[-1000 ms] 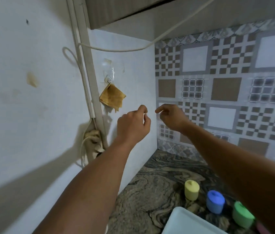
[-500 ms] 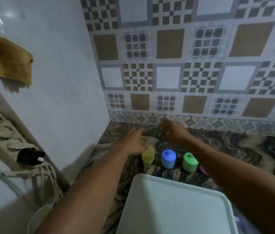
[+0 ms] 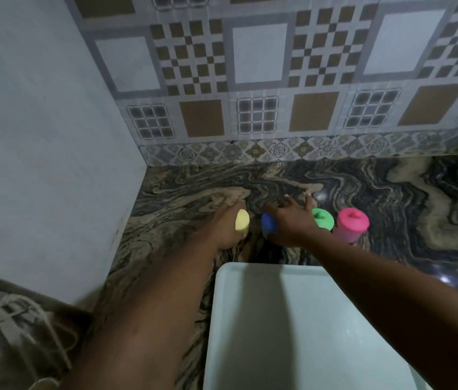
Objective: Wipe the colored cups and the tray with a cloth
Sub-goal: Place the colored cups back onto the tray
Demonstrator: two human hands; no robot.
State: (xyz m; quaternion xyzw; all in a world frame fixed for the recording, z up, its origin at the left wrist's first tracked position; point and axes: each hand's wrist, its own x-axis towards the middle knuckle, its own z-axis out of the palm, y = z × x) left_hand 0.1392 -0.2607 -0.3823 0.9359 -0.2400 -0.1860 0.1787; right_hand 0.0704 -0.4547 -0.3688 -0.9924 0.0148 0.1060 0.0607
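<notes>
Reaching across the far edge of the white tray (image 3: 278, 319), the person works both hands in among four colored cups that stand in a row on the marbled counter (image 3: 391, 206) just beyond it. The left hand (image 3: 219, 229) lies against the yellow cup (image 3: 242, 222), off the tray's far left corner. Blur and the cup itself hide its fingers, so whether it grips cannot be told. The right hand (image 3: 292, 223) spreads straight fingers over the blue cup (image 3: 267, 225) and closes on nothing visible. The green cup (image 3: 323, 218) and pink cup (image 3: 353, 223) stand further right along the tray's far edge, very close together. No cloth shows anywhere in view.

The likeliest trouble is a knock-on topple: the cups look light and closely set, so the spread right hand could push the green one into the pink. A cup drawn back toward the person might also catch the tray's raised rim and tip. With no cloth to hand, any wiping would probably have to wait.
</notes>
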